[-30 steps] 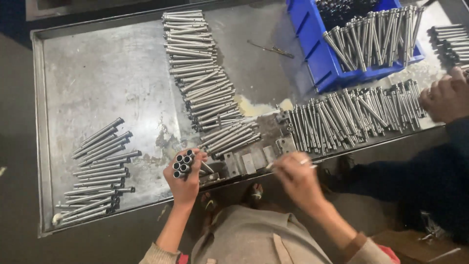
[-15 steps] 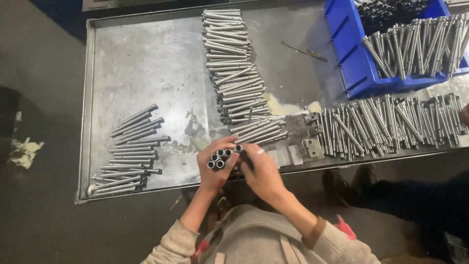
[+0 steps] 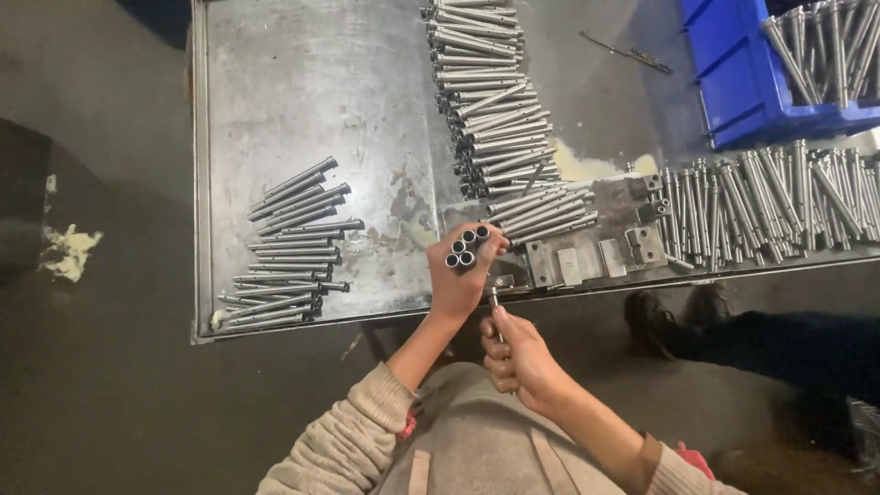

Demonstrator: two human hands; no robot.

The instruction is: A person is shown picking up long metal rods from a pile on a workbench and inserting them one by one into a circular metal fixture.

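My left hand (image 3: 456, 275) grips a bundle of several short metal tubes (image 3: 467, 247), their open dark ends facing up, at the near edge of the steel tray (image 3: 302, 82). My right hand (image 3: 521, 359) is closed around one metal rod (image 3: 494, 302), held upright just below the tray edge and close under the left hand. Straight beyond the left hand lies a long row of similar tubes (image 3: 490, 101).
A pile of finished rods (image 3: 289, 243) lies at the tray's left. A small metal fixture (image 3: 596, 252) sits at the near edge. Long bolts (image 3: 770, 197) crowd the right side, with a blue bin (image 3: 779, 64) of more behind. Another person's shoes (image 3: 674, 312) stand at right.
My right hand has dropped away from the bundle to below the tray edge, now holding a single rod. The view has shifted left.
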